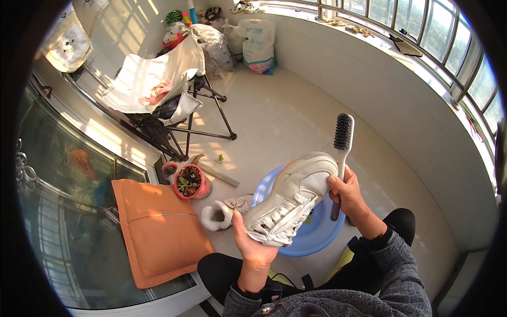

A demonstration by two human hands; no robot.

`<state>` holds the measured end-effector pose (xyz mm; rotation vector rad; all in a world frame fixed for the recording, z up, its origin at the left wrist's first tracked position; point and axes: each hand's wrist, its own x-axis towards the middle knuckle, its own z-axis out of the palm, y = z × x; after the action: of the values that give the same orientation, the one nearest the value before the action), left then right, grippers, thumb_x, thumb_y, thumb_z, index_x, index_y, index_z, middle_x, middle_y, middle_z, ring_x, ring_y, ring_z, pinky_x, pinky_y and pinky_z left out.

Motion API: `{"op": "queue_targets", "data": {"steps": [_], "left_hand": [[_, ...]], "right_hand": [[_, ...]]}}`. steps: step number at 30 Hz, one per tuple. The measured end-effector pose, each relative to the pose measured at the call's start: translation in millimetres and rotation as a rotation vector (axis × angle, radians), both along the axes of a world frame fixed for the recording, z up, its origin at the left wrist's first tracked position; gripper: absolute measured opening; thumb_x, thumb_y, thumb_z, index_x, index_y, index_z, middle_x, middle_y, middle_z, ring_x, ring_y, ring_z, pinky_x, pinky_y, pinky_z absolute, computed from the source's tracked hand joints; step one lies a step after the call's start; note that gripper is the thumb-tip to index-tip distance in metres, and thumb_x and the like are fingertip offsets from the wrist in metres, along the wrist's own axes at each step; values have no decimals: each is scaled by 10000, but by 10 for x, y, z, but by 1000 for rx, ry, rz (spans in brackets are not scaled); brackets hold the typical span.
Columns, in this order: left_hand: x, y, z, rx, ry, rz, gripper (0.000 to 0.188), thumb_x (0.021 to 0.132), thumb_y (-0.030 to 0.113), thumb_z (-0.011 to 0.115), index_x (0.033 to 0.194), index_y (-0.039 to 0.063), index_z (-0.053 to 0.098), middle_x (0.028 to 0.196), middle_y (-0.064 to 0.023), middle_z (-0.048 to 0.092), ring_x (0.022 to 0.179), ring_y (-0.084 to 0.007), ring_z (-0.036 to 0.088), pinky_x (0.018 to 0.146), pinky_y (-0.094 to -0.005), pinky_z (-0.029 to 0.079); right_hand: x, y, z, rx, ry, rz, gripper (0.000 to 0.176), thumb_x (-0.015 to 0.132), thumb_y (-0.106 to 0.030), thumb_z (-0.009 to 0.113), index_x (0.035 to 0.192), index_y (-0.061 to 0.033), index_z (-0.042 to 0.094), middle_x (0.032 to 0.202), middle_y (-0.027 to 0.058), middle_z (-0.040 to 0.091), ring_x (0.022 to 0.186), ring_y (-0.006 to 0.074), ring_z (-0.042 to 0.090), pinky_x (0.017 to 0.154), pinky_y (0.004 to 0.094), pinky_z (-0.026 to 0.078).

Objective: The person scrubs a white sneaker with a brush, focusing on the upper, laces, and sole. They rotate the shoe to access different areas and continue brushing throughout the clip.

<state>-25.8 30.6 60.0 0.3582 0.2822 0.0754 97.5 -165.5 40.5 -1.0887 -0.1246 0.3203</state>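
A white lace-up sneaker (293, 194) is held over a blue plastic basin (315, 245), its toe pointing away from me. My left hand (253, 245) grips the heel end, thumb along the side. With my right hand (348, 190) I hold a scrub brush (344, 138) upright by its white and grey handle, dark bristles at the top facing left. The fingers of that hand are also close by the toe of the shoe; whether they grip it I cannot tell. Most of the basin's inside is hidden behind the sneaker.
Left of the basin stands a fleece-lined shoe (218, 216). Beyond it are a potted plant (192, 182), a hammer (216, 172) and an orange cushion (162, 233). A white folding chair (158, 83) and filled plastic bags (257, 45) stand farther back. A curved wall (356, 87) bounds the right.
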Motion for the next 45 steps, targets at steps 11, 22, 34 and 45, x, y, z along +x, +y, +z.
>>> {"op": "queue_targets", "data": {"steps": [11,22,34,45], "left_hand": [[88,-92,-241,447,124,153,470,922,275,465,1213,-93,488,1151,-172,586,1026,-254,583,868,-357,464],[42,-69,-321,830,186,250,323,919,188,481,1120,-51,565,1019,-92,607,804,-132,559,631,-250,424],[-29,-9,-327,1069,80,226,366,889,90,467,1202,-97,496,1166,-141,559,1035,-204,550,891,-313,434],[-51,-39,-207,1074,-31,186,339,868,81,494,1163,-84,522,1099,-140,593,987,-214,557,875,-311,433]], "right_hand": [[-30,100,-75,-531,-361,-128,299,972,-293,502,1008,-10,590,585,-16,506,510,59,479,463,251,402],[-5,149,38,-1325,-315,-129,398,972,-339,430,763,-12,517,598,186,553,545,400,533,489,470,413],[-40,143,-11,-1259,-316,-69,375,962,-317,473,750,-8,483,582,168,532,550,382,528,500,460,408],[30,40,-176,-1277,-294,-78,368,954,-358,505,816,-17,503,649,120,576,483,253,477,469,361,392]]}}
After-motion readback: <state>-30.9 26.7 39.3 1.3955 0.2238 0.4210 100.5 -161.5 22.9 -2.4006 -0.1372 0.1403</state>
